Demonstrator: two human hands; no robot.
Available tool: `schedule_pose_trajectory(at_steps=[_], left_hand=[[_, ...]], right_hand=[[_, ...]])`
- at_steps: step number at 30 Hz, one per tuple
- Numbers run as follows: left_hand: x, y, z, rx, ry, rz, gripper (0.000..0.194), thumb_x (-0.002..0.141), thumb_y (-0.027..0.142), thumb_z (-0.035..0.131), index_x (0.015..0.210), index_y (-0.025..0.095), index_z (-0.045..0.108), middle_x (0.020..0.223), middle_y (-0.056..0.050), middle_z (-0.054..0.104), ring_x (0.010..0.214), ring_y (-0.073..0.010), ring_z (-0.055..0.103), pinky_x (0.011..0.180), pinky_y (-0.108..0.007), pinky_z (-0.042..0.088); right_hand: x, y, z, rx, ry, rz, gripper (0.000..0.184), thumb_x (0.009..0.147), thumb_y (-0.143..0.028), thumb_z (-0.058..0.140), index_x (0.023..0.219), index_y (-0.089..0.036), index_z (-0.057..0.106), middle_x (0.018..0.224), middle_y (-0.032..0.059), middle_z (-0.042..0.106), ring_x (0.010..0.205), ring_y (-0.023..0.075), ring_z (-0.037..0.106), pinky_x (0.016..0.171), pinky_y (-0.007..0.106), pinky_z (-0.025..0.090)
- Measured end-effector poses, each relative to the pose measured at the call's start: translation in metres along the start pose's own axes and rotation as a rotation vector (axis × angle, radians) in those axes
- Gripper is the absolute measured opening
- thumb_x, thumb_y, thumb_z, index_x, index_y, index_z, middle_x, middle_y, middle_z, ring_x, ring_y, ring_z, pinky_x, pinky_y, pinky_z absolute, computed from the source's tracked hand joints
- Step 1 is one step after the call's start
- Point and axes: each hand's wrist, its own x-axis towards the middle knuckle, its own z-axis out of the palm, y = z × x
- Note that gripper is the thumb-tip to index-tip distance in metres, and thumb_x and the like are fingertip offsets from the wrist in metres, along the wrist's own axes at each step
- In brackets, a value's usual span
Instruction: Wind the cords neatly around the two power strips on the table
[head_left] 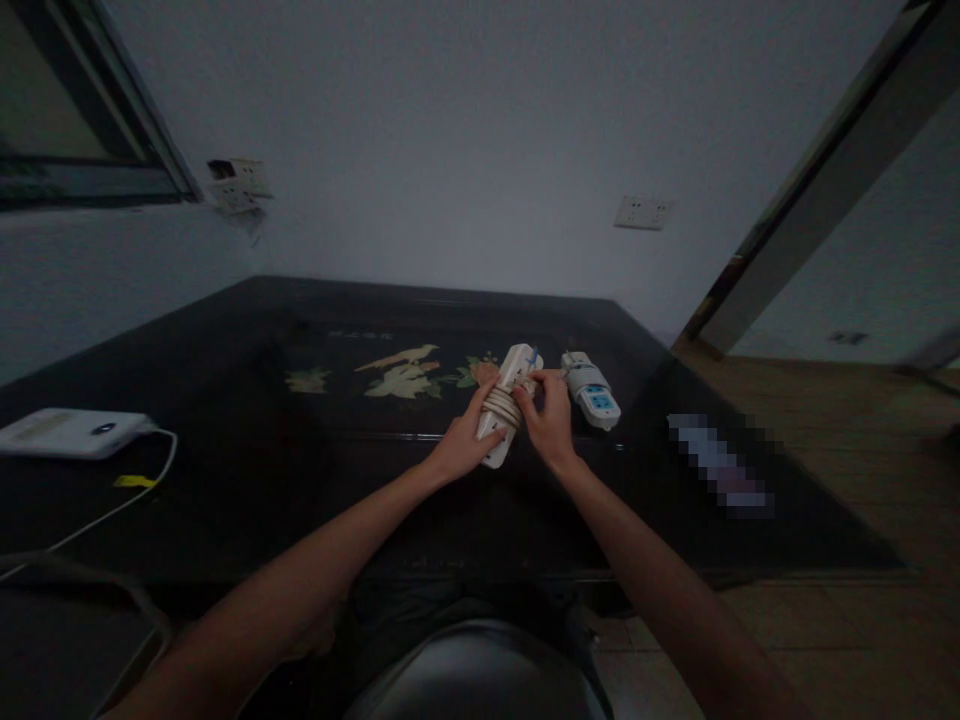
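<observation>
A white power strip (pixel 519 362) lies slanted over the dark table, its pale cord (pixel 501 404) wound round its middle in several turns. My left hand (pixel 469 437) is closed on the strip from the left, the thumb across its lower end. At the upper turns, the fingers of my right hand (pixel 547 410) pinch the cord. A small blue piece shows by the strip's top end; I cannot make out what it is. Just right of my right hand lies a second white power strip (pixel 600 400) with blue sockets and its own cord wrapped round it.
On the black table (pixel 300 510) is a printed bird-and-flower picture (pixel 401 375). A white box-like device (pixel 75 433) with a white cable sits at the left, near a yellow tag (pixel 135 481). A blurred-out object (pixel 720 465) lies at the right. Wall sockets (pixel 642 212) are behind.
</observation>
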Motion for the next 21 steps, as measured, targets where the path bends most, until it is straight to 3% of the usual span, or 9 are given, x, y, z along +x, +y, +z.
schedule_pose_trajectory(at_steps=[3, 7, 12, 19, 21], left_hand=[[0.000, 0.002, -0.001, -0.012, -0.002, 0.021, 0.074, 0.079, 0.024, 0.059, 0.144, 0.028, 0.024, 0.138, -0.008, 0.048, 0.114, -0.0266, 0.056, 0.098, -0.041, 0.042], [0.000, 0.000, 0.004, -0.117, 0.019, 0.016, 0.070, 0.079, 0.024, 0.061, 0.140, 0.027, 0.028, 0.132, -0.009, 0.051, 0.110, -0.0270, 0.057, 0.095, -0.042, 0.045], [0.001, 0.001, 0.012, -0.512, -0.012, -0.099, 0.076, 0.076, 0.027, 0.066, 0.138, 0.029, 0.023, 0.130, -0.014, 0.049, 0.088, -0.0253, 0.064, 0.069, -0.040, 0.057], [0.003, 0.015, 0.001, -0.751, 0.011, -0.077, 0.094, 0.074, 0.027, 0.070, 0.144, 0.036, 0.009, 0.139, -0.017, 0.043, 0.088, -0.0261, 0.066, 0.067, -0.038, 0.057], [0.003, 0.018, -0.005, -0.751, -0.010, -0.068, 0.096, 0.074, 0.026, 0.070, 0.145, 0.037, 0.005, 0.138, -0.017, 0.044, 0.085, -0.0255, 0.067, 0.065, -0.036, 0.057]], right_hand=[[0.001, 0.001, 0.000, 0.012, 0.001, 0.015, 0.022, 0.083, -0.039, 0.057, 0.089, -0.020, 0.050, 0.086, 0.0039, 0.053, 0.082, 0.0196, 0.051, 0.076, 0.035, 0.042], [0.003, 0.001, -0.002, 0.099, 0.038, 0.153, 0.026, 0.081, -0.042, 0.060, 0.084, -0.020, 0.047, 0.078, 0.0002, 0.051, 0.071, 0.0156, 0.049, 0.067, 0.030, 0.040], [0.008, 0.007, -0.003, 0.305, 0.152, 0.331, 0.030, 0.082, -0.049, 0.056, 0.081, -0.021, 0.045, 0.068, -0.0039, 0.046, 0.062, 0.0123, 0.046, 0.059, 0.026, 0.038], [0.016, 0.017, 0.000, 0.737, 0.178, 0.534, 0.034, 0.077, -0.055, 0.057, 0.080, -0.021, 0.051, 0.077, -0.0019, 0.052, 0.068, 0.0122, 0.051, 0.062, 0.025, 0.044], [0.016, 0.021, -0.001, 0.815, 0.111, 0.621, 0.033, 0.075, -0.053, 0.059, 0.078, -0.021, 0.053, 0.077, -0.0016, 0.055, 0.067, 0.0117, 0.052, 0.060, 0.024, 0.045]])
